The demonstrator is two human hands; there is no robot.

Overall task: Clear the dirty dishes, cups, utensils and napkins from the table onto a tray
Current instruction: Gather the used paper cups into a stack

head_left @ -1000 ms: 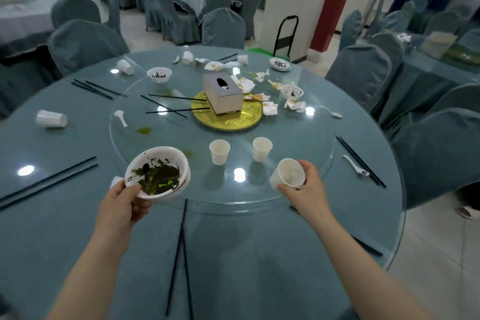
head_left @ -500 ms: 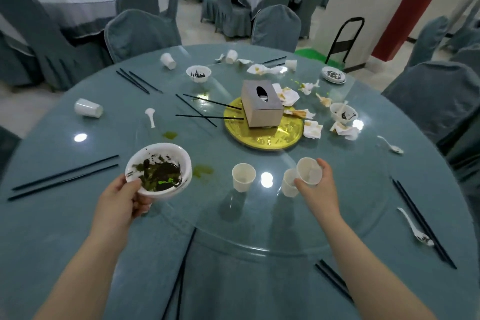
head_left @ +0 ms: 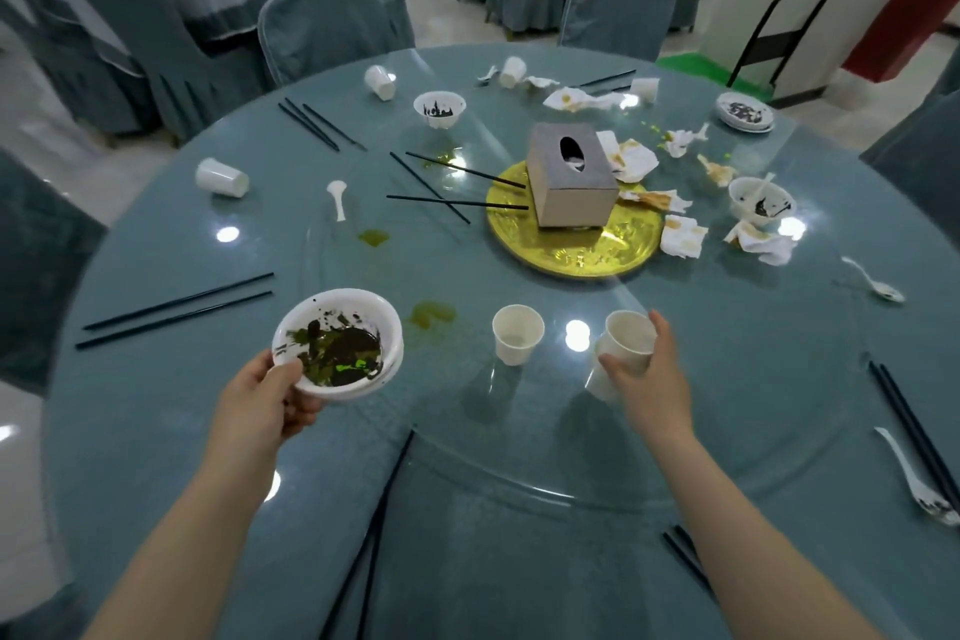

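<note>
Banquet hall, draped grey-blue chairs [head_left: 322, 26] ringing round glass-topped counter [head_left: 156, 431]. Left hand [head_left: 265, 400] gripping sauce-smeared white bowl [head_left: 337, 343] by rim, lifted off glass. Right hand [head_left: 649, 374] wrapped around white paper cup [head_left: 626, 335], now nested into a 2nd cup beneath; 0.5 s ago held just above it. Lone white paper cup [head_left: 514, 335] standing between both hands. Probably mid-gathering of cups: next, stack onto that cup, keeping bowl level. Tray not visible. Soiled napkins [head_left: 680, 234] beyond right hand, near silver tissue box [head_left: 571, 182].

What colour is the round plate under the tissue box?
Shiny gold, the plate shows best in the head view.
</note>
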